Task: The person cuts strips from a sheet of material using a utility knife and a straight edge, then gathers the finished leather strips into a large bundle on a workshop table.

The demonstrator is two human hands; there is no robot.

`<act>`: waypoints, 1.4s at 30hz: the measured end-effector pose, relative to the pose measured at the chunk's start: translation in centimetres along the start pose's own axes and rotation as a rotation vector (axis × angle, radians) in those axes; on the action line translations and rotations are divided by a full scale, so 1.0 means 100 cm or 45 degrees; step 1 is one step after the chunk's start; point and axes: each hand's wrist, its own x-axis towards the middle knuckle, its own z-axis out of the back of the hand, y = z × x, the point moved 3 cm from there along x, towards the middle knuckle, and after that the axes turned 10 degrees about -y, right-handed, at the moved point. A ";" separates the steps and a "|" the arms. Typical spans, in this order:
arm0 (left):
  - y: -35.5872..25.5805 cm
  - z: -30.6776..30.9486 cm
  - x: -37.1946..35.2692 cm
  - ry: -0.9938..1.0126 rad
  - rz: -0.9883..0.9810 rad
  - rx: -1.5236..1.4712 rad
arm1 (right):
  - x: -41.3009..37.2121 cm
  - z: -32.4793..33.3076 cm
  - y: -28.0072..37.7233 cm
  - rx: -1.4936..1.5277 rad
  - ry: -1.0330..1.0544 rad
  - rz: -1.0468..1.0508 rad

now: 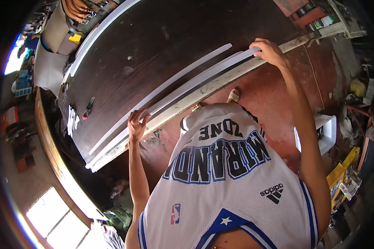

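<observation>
Two long, narrow pale strips lie lengthwise near the front edge of a dark table [170, 45]. The nearer pale strip [195, 81] runs along the edge, and what looks like another layer shows beside it near its right end. My right hand [268, 51] is closed around that right end. Toward the strip's left part, my left hand [136, 124] has its fingers bent over it, the thumb standing a little apart. Behind it lies the farther pale strip [183, 73], touched by neither hand at its right end.
Another pale strip [96, 34] curves along the table's far left side. A small red-and-dark tool [88, 108] and white scraps [72, 120] lie at the left. Brown belts [75, 10] are at the upper left. A white container [329, 133] stands on the red floor [295, 89] at the right.
</observation>
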 end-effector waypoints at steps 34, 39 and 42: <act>0.205 0.226 -0.162 0.431 0.606 0.753 | 0.002 0.021 -0.047 -0.066 0.060 -0.137; 0.230 0.267 -0.188 0.499 0.582 0.921 | 0.000 0.010 -0.048 -0.121 0.046 -0.127; 0.250 0.282 -0.211 0.506 0.609 1.023 | 0.005 0.003 -0.047 -0.078 0.099 -0.158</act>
